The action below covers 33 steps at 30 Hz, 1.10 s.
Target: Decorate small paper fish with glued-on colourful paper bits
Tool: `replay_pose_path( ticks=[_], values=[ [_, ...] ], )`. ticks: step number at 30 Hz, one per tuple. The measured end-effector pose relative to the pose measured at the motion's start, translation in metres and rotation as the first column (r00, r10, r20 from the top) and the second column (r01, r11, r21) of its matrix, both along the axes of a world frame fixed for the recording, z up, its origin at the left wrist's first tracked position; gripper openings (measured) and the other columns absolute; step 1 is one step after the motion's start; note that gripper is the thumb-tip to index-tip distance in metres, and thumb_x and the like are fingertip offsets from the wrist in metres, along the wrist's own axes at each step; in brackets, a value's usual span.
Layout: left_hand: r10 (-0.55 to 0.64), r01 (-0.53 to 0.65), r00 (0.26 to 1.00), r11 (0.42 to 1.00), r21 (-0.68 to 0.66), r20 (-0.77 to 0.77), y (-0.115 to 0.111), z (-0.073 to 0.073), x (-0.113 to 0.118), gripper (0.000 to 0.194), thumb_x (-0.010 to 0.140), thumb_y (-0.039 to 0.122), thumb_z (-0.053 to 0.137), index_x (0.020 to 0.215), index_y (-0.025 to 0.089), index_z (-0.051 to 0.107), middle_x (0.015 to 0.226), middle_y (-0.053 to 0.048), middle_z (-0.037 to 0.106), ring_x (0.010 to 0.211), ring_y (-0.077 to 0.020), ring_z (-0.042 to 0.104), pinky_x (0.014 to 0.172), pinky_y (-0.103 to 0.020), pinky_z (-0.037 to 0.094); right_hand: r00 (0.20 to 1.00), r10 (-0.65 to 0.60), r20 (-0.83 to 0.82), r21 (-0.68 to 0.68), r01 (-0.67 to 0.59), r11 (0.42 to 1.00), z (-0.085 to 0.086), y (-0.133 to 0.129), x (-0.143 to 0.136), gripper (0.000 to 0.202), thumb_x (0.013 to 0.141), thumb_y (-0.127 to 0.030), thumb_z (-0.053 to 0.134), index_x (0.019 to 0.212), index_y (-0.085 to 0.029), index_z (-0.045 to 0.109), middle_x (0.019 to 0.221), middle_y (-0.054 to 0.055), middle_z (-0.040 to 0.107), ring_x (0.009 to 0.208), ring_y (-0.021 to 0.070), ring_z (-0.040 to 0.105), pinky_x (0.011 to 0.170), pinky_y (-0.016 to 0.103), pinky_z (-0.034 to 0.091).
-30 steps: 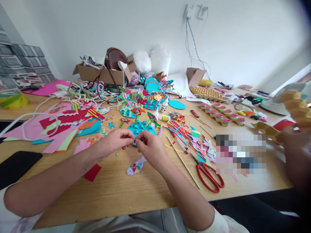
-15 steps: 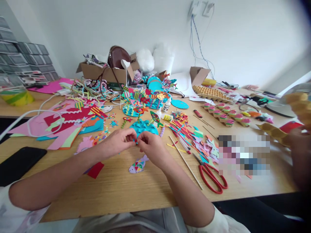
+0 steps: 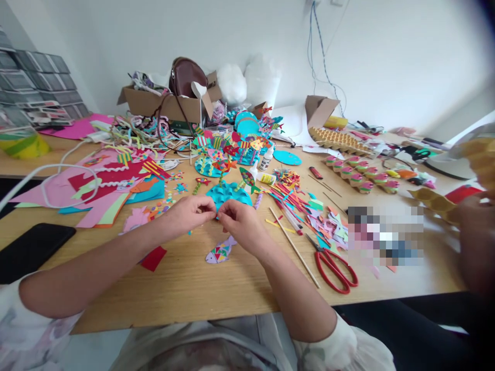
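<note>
Left hand [image 3: 195, 212] and right hand [image 3: 240, 220] nearly meet, fingertips drawn in as if pinching; can't tell what's between them. Blue egg-carton base [image 3: 232, 191] sits just beyond; purple paper fish [image 3: 218, 252] lies nearer the wearer. I'd keep the grip light and avoid bumping the green paper fish [image 3: 246, 176].

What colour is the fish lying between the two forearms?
The fish is pale purple, patched in several colours (head view).

View tipped lower; wall sockets [image 3: 337, 2] now cut by top edge.
</note>
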<state>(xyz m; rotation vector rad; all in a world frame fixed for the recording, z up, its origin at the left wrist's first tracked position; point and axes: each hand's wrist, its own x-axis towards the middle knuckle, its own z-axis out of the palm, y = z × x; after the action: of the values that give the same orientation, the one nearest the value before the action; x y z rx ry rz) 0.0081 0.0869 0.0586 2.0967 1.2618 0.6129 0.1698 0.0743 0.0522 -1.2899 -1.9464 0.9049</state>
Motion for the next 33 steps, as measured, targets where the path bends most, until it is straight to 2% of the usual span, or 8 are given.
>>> replay_pose_path(
  ticks=[3, 6, 11, 16, 24, 33],
  values=[
    [0.025, -0.023, 0.999, 0.999, -0.048, 0.046, -0.001, 0.0, 0.003, 0.016, 0.072, 0.029, 0.047, 0.067, 0.017, 0.055, 0.061, 0.003, 0.052, 0.06, -0.0123, 0.047, 0.056, -0.023, 0.034, 0.99, -0.001, -0.14, -0.106, -0.014, 0.994, -0.001, 0.0, 0.002, 0.007, 0.076, -0.019, 0.051, 0.069, -0.018, 0.051, 0.054, -0.006, 0.05, 0.047, 0.0079, 0.05, 0.044, 0.018, 0.034],
    [0.022, -0.018, 0.996, 0.998, -0.053, 0.082, -0.003, 0.002, 0.008, 0.016, 0.071, 0.031, 0.048, 0.065, 0.017, 0.055, 0.059, 0.004, 0.05, 0.057, -0.0109, 0.044, 0.053, -0.022, 0.032, 0.97, -0.01, -0.243, -0.208, -0.042, 0.977, 0.0, -0.001, 0.004, 0.008, 0.074, -0.015, 0.05, 0.067, -0.018, 0.049, 0.052, -0.007, 0.047, 0.042, 0.0062, 0.046, 0.042, 0.017, 0.035],
    [0.01, 0.002, 0.995, 0.992, -0.123, 0.1, -0.005, 0.004, 0.012, 0.016, 0.069, 0.031, 0.048, 0.065, 0.017, 0.056, 0.055, 0.005, 0.046, 0.053, -0.0097, 0.04, 0.051, -0.021, 0.03, 0.946, 0.007, -0.323, -0.26, -0.096, 0.961, -0.001, -0.002, 0.009, 0.01, 0.073, -0.011, 0.048, 0.064, -0.016, 0.049, 0.052, -0.007, 0.048, 0.041, 0.0044, 0.043, 0.041, 0.016, 0.035],
    [0.021, -0.01, 0.997, 0.99, -0.142, 0.074, -0.007, 0.005, 0.01, 0.018, 0.068, 0.032, 0.047, 0.065, 0.017, 0.056, 0.054, 0.005, 0.043, 0.051, -0.0096, 0.037, 0.05, -0.022, 0.028, 0.945, 0.029, -0.326, -0.286, -0.128, 0.95, -0.004, 0.0, 0.012, 0.011, 0.073, -0.013, 0.047, 0.063, -0.016, 0.05, 0.053, -0.006, 0.05, 0.042, 0.005, 0.045, 0.04, 0.016, 0.035],
    [0.036, -0.028, 0.996, 0.995, -0.096, 0.077, -0.005, -0.001, 0.009, 0.019, 0.069, 0.033, 0.045, 0.063, 0.017, 0.054, 0.057, 0.004, 0.044, 0.054, -0.0105, 0.038, 0.05, -0.022, 0.028, 0.953, -0.022, -0.303, -0.27, -0.064, 0.961, -0.003, -0.005, 0.011, 0.007, 0.073, -0.016, 0.05, 0.067, -0.017, 0.051, 0.052, -0.007, 0.046, 0.043, 0.0053, 0.045, 0.041, 0.016, 0.036],
    [0.044, -0.034, 0.997, 0.986, -0.161, 0.062, -0.008, 0.002, 0.011, 0.017, 0.07, 0.03, 0.046, 0.065, 0.017, 0.056, 0.053, 0.005, 0.042, 0.05, -0.0098, 0.037, 0.048, -0.021, 0.029, 0.954, 0.005, -0.298, -0.299, -0.099, 0.949, 0.0, -0.007, 0.01, 0.013, 0.072, -0.007, 0.045, 0.063, -0.016, 0.049, 0.054, -0.007, 0.046, 0.044, 0.0052, 0.044, 0.042, 0.016, 0.035]
  ],
)
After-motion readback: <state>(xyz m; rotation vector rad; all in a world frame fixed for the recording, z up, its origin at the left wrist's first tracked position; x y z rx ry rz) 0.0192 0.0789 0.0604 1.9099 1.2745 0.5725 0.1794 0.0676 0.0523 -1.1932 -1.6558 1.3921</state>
